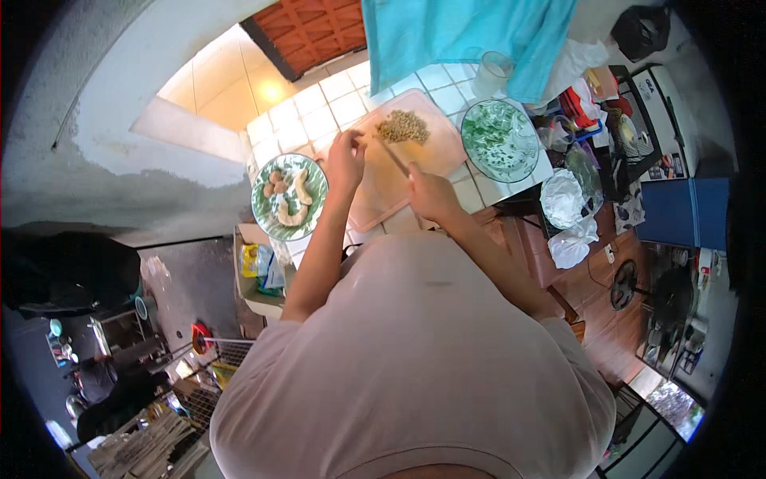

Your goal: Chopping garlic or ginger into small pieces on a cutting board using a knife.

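Note:
My right hand [433, 196] grips a kitchen knife [392, 157] by its handle, its blade slanting up and left across a pale pinkish cutting board [373, 203]. Near the blade's tip, at the board's left side, my left hand [347, 162] has its fingers curled together; whatever they may hold is too small to make out. A heap of finely chopped greenish-brown pieces [403, 126] lies on the far part of the board. To the left, a green-and-white patterned plate [263, 214] bears several round brown balls [276, 183] and curved pale sausage-like pieces [292, 214].
Right of the board stands a glass bowl [501, 142] with chopped green leaves. A clear cup [492, 73] is behind it, by a turquoise cloth [463, 40]. White tiles [319, 104] cover the counter. Crumpled plastic bags [562, 199] and clutter sit farther right.

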`<state>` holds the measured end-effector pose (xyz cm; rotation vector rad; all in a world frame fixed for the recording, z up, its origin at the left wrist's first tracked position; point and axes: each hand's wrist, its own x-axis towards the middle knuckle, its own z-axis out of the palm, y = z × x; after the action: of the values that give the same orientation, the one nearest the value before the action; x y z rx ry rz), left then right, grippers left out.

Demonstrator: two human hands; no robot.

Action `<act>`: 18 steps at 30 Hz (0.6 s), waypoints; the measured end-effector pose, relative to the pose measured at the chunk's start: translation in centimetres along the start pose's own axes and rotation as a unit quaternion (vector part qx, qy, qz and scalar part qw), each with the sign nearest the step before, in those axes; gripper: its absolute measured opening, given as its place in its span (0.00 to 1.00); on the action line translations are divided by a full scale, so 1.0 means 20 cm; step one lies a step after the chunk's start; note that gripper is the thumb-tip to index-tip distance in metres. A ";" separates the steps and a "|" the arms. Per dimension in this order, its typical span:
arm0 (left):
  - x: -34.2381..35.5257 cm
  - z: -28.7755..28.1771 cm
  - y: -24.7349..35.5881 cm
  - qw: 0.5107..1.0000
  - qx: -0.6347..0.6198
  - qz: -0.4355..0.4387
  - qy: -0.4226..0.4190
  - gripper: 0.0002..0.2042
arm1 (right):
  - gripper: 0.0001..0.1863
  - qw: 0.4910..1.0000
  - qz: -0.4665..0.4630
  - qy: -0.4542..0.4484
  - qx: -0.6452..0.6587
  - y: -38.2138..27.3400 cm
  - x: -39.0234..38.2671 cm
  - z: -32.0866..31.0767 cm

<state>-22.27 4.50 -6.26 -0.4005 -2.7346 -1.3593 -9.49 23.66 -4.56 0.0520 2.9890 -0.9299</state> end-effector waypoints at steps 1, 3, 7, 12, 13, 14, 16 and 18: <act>-0.05 -0.05 0.06 0.999 0.048 -0.003 -0.003 0.12 | 0.15 1.000 -0.007 -0.017 -0.001 -0.01 0.03 0.01; -0.18 -0.10 0.09 0.995 0.099 -0.007 -0.003 0.13 | 0.16 0.999 -0.018 -0.034 -0.001 -0.05 0.11 0.04; -0.40 -0.06 0.10 0.987 0.150 0.062 -0.012 0.20 | 0.14 0.997 -0.034 -0.070 -0.020 -0.15 0.24 0.09; -0.50 0.06 0.16 0.973 0.206 0.090 -0.051 0.28 | 0.14 0.996 0.008 -0.072 -0.047 -0.11 0.26 0.14; -0.51 0.07 0.15 0.974 0.205 0.085 -0.047 0.28 | 0.15 0.997 0.014 -0.062 -0.053 -0.10 0.25 0.12; -0.51 0.07 0.13 0.973 0.207 0.093 -0.047 0.30 | 0.16 0.997 0.020 -0.053 -0.058 -0.09 0.24 0.11; -0.50 0.08 0.11 0.973 0.207 0.097 -0.046 0.31 | 0.17 0.996 0.026 -0.057 -0.064 -0.05 0.22 0.07; -0.48 0.08 0.10 0.977 0.186 0.087 -0.055 0.34 | 0.18 0.995 0.035 -0.060 -0.068 -0.01 0.21 0.07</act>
<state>-12.34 5.08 -7.29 -0.6824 -2.8724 -0.7832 -13.74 22.92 -5.68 0.0965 2.9106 -0.6942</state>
